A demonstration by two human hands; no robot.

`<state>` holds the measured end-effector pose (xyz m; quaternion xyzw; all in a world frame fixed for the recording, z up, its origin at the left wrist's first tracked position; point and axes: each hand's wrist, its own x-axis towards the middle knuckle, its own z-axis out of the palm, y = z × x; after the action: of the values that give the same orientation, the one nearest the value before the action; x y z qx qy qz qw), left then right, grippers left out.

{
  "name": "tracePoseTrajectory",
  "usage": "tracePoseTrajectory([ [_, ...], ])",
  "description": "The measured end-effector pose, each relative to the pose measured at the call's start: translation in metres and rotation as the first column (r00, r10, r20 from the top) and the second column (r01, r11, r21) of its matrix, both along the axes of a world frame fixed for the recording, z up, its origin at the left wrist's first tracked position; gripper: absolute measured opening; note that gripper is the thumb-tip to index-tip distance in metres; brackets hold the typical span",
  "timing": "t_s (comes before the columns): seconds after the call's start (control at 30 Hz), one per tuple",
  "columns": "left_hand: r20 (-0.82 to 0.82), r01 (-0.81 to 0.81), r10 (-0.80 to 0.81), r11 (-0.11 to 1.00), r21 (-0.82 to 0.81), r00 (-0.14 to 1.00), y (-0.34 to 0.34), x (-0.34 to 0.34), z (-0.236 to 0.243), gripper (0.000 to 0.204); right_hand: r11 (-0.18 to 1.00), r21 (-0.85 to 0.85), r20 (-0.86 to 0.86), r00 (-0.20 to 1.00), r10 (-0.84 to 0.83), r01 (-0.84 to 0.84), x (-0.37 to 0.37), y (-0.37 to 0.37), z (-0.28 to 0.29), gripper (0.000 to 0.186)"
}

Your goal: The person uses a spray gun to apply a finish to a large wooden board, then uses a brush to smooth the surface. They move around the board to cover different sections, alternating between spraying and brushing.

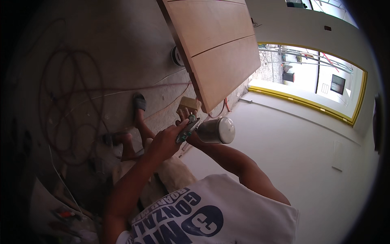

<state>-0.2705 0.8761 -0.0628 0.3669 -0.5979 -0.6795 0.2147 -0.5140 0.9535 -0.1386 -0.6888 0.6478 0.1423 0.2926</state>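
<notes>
Holding the spray gun [189,129] in the left grip [165,141] and the yellowish block [189,104] in the right grip [185,114], near the brown panel [223,53], possibly scraping its corner if turning carelessly.

Left hand [165,140] just beside right hand [184,115]

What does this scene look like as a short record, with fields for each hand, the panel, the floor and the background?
left hand: gripping a spray gun with a grey cup
right hand: fingers at a tan block, grip partly hidden
panel: brown, with dark straight lines across its face
floor: looped reddish hose
background: white wall, yellow-framed opening
</notes>
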Motion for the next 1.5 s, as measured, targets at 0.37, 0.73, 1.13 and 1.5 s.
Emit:
tracePoseTrajectory([
  [0.37,0.199,0.001,-0.007,0.999,0.035,0.980,-0.022,0.000,0.065,0.079,0.995,-0.040,0.122,0.988,-0.090,0.096,-0.042,-0.055,0.043,0.037],
  [0.73,0.361,-0.258,0.228,0.965,0.037,0.904,-0.025,-0.014,0.032,0.078,0.857,0.004,0.229,0.835,0.501,-0.515,0.123,-0.390,0.093,0.026],
  [1.13,0.264,-0.337,0.316,0.941,0.038,0.911,-0.069,-0.053,0.023,0.076,0.493,0.056,-0.233,0.469,0.852,-0.868,0.209,-0.502,0.034,0.023],
  [1.5,0.223,-0.397,0.386,0.918,0.006,0.895,-0.165,-0.002,0.011,0.077,0.755,0.480,-0.267,0.745,0.612,-0.447,0.242,-0.598,0.022,0.031],
])
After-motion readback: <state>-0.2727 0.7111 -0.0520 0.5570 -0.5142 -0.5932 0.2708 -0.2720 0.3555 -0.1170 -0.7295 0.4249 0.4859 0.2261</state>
